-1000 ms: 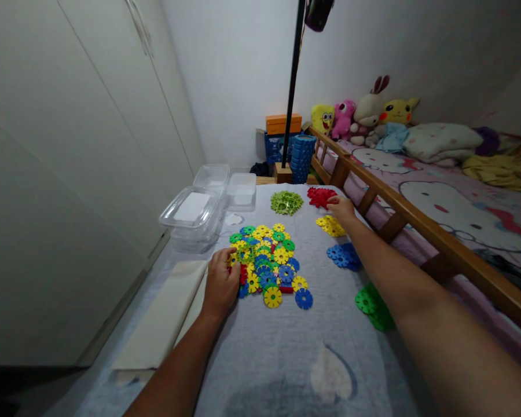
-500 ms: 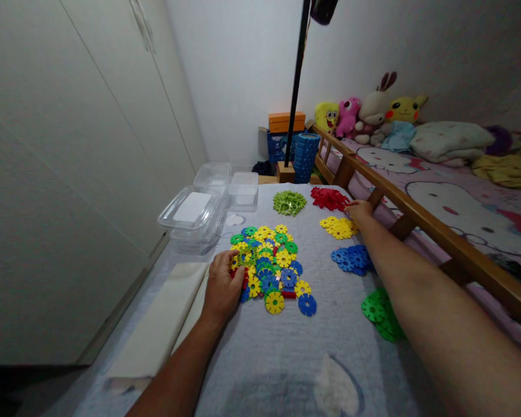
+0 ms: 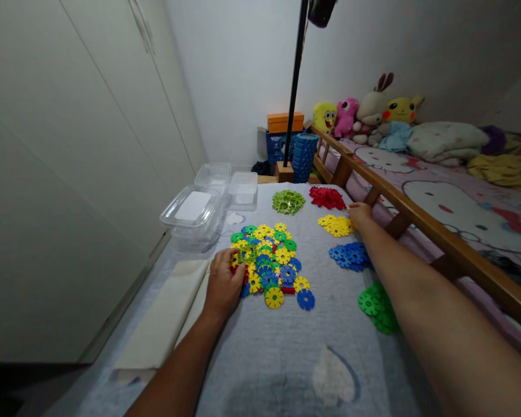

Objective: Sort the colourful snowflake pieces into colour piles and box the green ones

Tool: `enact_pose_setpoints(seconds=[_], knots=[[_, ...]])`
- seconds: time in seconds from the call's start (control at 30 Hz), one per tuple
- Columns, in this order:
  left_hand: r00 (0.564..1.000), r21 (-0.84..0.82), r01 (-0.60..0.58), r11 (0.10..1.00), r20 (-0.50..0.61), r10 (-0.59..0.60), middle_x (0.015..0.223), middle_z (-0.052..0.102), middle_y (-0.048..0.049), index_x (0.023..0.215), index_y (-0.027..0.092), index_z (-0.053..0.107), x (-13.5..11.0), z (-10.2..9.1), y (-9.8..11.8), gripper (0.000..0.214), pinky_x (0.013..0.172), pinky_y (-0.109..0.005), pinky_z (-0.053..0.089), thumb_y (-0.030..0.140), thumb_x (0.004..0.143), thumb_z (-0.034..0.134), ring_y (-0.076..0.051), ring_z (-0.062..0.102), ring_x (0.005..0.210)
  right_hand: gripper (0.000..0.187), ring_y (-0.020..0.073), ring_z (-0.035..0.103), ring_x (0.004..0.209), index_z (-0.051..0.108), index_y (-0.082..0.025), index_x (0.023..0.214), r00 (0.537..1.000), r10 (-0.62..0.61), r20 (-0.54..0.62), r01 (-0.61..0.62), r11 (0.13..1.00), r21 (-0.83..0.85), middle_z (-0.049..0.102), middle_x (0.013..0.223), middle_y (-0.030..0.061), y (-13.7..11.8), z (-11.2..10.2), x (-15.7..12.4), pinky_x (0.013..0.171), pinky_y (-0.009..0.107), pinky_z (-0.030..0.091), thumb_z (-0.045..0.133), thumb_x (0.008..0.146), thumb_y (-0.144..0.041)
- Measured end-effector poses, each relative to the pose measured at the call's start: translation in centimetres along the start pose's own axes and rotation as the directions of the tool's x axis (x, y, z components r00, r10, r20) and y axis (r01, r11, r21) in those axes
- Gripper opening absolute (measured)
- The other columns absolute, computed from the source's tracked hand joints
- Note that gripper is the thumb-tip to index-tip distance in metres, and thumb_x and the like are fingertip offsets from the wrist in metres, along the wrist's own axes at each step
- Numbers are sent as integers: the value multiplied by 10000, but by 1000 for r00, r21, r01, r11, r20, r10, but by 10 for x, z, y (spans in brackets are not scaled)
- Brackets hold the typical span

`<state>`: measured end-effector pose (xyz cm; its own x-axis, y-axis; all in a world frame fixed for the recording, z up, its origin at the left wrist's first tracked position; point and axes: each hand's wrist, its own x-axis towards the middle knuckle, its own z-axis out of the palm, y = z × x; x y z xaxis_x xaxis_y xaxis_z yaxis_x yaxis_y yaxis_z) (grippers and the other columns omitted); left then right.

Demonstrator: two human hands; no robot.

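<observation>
My left hand (image 3: 226, 281) rests at the left edge of a mixed pile of plastic snowflake discs (image 3: 269, 263), thumb and fingers apart. Close to its fingertips are a light green piece (image 3: 246, 255) and some red pieces. My right hand (image 3: 360, 215) reaches far out beside the red pile (image 3: 327, 197), fingers drawn together; whatever they may hold is too small to make out. Just below it lies a stack of yellow discs (image 3: 336, 226). Blue discs (image 3: 349, 256) and green discs (image 3: 377, 308) sit along my right forearm, which partly covers them. A light green pile (image 3: 289, 202) lies left of the red one.
Clear plastic containers (image 3: 191, 209) stand at the back left, with a folded cream cloth (image 3: 165, 315) in front. A wooden bed rail (image 3: 399, 214) runs along the right. Behind the table rises a black pole (image 3: 294, 87) on a wooden block.
My right hand has shifted slightly away from the red pile, to the right. My left hand stays nearly in place at the mixed pile. The view has tilted a little.
</observation>
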<state>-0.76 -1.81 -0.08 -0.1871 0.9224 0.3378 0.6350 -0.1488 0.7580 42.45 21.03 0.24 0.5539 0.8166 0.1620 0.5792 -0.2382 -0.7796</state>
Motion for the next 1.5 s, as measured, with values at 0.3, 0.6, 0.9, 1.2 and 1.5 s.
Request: enact_pose_setpoints(seconds=[0.3,0.6,0.9,1.2,1.5], knots=[[999,5,-28,1000,-19,28,1133,638,-89,1098,217,624,-1,0,-2,281,1067,-473,471,273,828,566,-274,610,1142,311,151,601,613,740,-149,952,991,3,134,-4,1000,5,688,737,24,-11,-12,-13,598,248,474,646,656,-150],[1000,10,-27,1000,-5,27,1152,637,-93,1115,211,617,-1,1,-6,296,1064,-479,469,265,829,563,-271,601,1140,404,186,669,880,733,-149,990,973,-87,215,93,996,-18,738,972,67,-27,1,-7,777,265,505,653,603,-68],[1000,15,-28,999,-13,28,1136,642,-88,1105,216,623,-1,-1,-2,286,1063,-464,474,260,829,566,-270,610,1146,375,205,669,945,731,-138,1034,983,-72,171,76,997,-20,739,1010,77,-36,-3,-22,831,273,500,652,668,-131],[1000,-33,-21,999,-18,20,1137,626,-86,1114,208,619,-1,0,-2,300,1051,-436,494,221,820,562,-250,614,1142,282,158,632,779,710,-136,989,916,-246,316,195,963,184,732,944,76,-75,-15,-76,708,249,486,619,728,-187],[999,-115,-5,993,-38,1,1145,606,-84,1107,203,618,0,1,-5,287,1001,-406,528,188,833,533,-233,612,1132,188,147,614,785,762,-152,940,342,-549,762,686,700,196,712,872,44,-126,15,-185,740,242,450,609,832,-151]])
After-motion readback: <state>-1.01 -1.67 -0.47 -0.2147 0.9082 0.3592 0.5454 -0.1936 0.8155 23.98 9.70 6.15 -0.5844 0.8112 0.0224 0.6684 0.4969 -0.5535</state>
